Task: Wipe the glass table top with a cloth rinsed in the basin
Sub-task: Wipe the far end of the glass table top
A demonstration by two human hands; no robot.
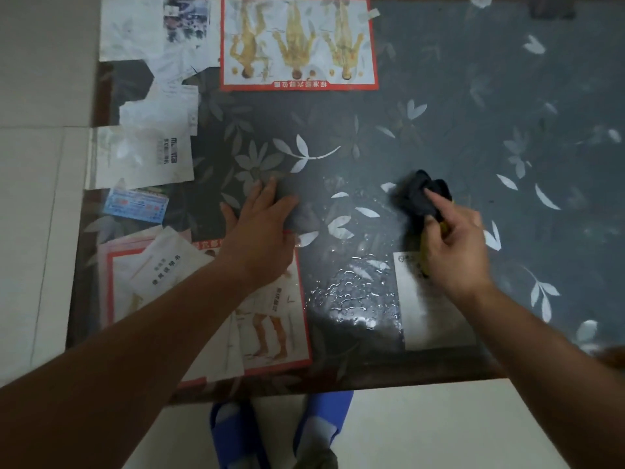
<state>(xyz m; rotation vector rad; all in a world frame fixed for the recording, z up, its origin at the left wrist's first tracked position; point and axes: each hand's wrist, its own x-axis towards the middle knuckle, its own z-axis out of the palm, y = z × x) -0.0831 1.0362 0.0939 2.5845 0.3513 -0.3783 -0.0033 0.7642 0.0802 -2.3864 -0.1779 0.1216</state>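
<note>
The glass table top [456,106] fills most of the view, with a leaf pattern and papers showing beneath it. My right hand [453,245] grips a dark bunched cloth [414,194] with a yellow part showing under the palm, and presses it on the glass right of centre. My left hand [262,221] lies flat on the glass with its fingers spread, left of the cloth. Water drops and a wet film [355,292] cover the glass between my hands and the near edge. No basin is in view.
Under the glass lie a red-bordered chart [297,42] at the back, white papers [142,154] on the left, another red-bordered sheet [270,333] near me and a card [429,313]. Pale floor tiles [33,198] surround the table. Blue slippers [233,431] stand below the near edge.
</note>
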